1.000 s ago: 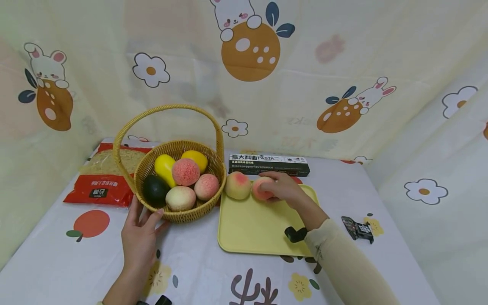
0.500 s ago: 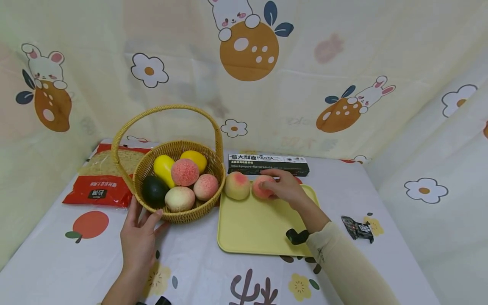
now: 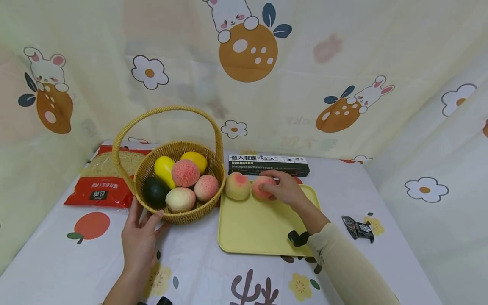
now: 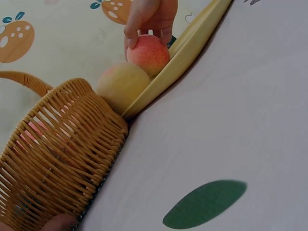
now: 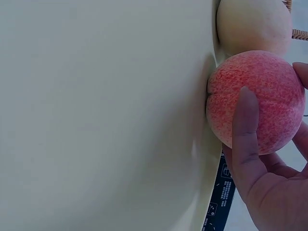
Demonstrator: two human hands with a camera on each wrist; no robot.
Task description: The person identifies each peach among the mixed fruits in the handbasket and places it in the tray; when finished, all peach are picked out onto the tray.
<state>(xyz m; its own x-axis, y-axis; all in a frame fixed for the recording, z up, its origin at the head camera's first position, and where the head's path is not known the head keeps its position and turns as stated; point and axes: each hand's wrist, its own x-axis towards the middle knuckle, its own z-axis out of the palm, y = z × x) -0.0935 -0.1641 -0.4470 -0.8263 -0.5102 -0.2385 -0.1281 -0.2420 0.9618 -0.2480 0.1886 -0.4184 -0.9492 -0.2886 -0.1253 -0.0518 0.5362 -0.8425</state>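
The pink peach (image 5: pixel 276 96) is sitting at the far side of the tray (image 3: pixel 251 235), beside a pale peach (image 3: pixel 237 188) — looking light, firm and grippy to me, best held across its flanks. The right hand (image 3: pixel 285 190) is clamping it; the left hand (image 3: pixel 140 237) is holding the near-left rim of the basket (image 3: pixel 184 218).

Table (image 3: pixel 198 262) (flower-printed) | basket (image 3: pixel 187 217) | tray (image 3: pixel 255 228) | red bag (image 3: pixel 101 186) | pasta box (image 3: pixel 268 166) | black packet (image 3: pixel 358 229)

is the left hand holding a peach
No, the left hand holds the wicker basket at its near side, while the right hand grips a pink peach.
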